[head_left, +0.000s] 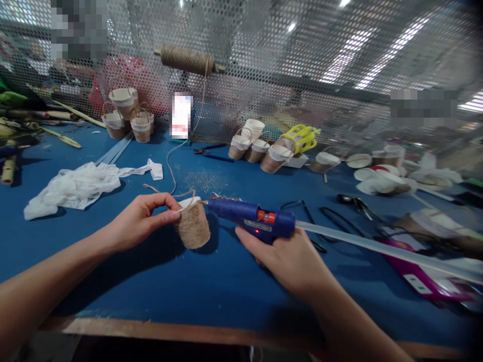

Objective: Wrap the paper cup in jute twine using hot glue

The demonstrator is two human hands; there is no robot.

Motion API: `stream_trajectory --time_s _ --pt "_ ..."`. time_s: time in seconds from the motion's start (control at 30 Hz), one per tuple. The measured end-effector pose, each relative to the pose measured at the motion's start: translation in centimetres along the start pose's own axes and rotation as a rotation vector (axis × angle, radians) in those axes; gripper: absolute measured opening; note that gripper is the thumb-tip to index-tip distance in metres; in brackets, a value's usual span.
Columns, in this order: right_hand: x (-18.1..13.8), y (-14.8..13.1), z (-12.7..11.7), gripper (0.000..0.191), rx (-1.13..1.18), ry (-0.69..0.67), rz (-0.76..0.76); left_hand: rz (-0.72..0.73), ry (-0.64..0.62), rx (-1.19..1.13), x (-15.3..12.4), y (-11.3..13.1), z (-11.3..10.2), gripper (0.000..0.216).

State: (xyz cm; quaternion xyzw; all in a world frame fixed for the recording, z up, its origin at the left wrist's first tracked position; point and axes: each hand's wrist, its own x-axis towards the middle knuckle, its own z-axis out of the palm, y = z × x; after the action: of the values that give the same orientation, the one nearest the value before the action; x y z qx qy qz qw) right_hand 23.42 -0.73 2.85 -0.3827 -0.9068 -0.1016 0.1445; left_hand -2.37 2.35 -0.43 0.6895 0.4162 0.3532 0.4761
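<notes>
Pinched between the thumb and fingers of my left hand [153,218] is the rim of a small cup wrapped in brown twine [194,226]. The cup tilts slightly above or on the blue table, its white upper edge partly showing. A loose strand of twine [171,166] runs from the cup up to a spool [186,59] on the mesh wall. My right hand [285,254] is closed round the handle of a blue hot glue gun [251,217]. Its nozzle points left, at the cup's rim. A long clear glue stick [358,242] sticks out of its back.
Crumpled white lace [79,186] lies on the left. Twine-wrapped cups with handles [141,128] stand at the back left, others [277,157] at back centre beside pliers [215,152]. A purple power strip [422,276], cables and scissors [356,203] lie right. The table's wooden edge [158,330] is in front.
</notes>
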Motion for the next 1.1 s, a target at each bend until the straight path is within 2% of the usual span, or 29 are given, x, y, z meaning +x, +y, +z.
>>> stream_trajectory --time_s 0.2,0.3,0.53,0.6,0.93,1.03,1.1 --pt "0.6 -0.2 -0.3 0.038 0.026 0.054 -0.058 -0.003 0.003 0.020 -0.1 0.1 -0.1 0.018" --pt "0.5 -0.3 0.0 0.034 0.073 0.035 -0.025 0.001 0.001 0.023 0.0 0.1 0.0 0.018" --pt "0.5 -0.9 -0.3 0.026 0.364 -0.011 0.350 0.004 0.006 0.033 0.1 -0.1 0.0 0.018" --pt "0.5 -1.0 -0.3 0.025 0.405 -0.006 0.378 0.005 0.008 0.037 0.0 -0.1 0.0 0.017" --pt "0.5 -1.7 -0.4 0.027 0.374 0.026 0.349 0.011 0.018 0.036 0.0 0.1 0.0 0.017" --pt "0.3 -1.6 -0.1 0.027 0.261 0.026 0.268 0.010 0.023 0.026 0.0 0.2 0.1 0.016" --pt "0.0 -1.3 0.3 0.028 0.126 0.038 0.149 0.010 0.026 0.017 0.0 0.2 0.1 0.016"
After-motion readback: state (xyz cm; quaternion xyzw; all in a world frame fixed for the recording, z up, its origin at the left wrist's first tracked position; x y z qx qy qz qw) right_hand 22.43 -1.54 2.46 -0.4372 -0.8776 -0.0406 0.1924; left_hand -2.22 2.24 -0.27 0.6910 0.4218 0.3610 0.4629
